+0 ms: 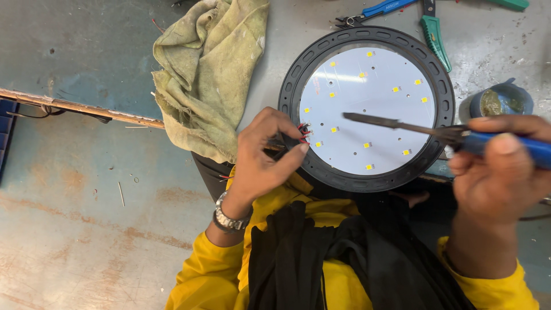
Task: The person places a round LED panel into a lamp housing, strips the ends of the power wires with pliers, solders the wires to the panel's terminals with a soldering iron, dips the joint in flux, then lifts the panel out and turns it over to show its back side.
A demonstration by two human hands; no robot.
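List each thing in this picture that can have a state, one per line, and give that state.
Left hand: fingers pinching the red wires at the lamp's rim.
Right hand: closed around the soldering iron, tip over the board, not touching the wires.
Round lamp: lying face up, LED board exposed, unlit.
Cloth: crumpled, beside the lamp.
Small tin: open.

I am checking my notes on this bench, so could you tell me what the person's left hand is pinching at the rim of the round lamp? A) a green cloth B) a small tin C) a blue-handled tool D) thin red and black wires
D: the left hand pinches thin red and black wires at the lamp's black rim.
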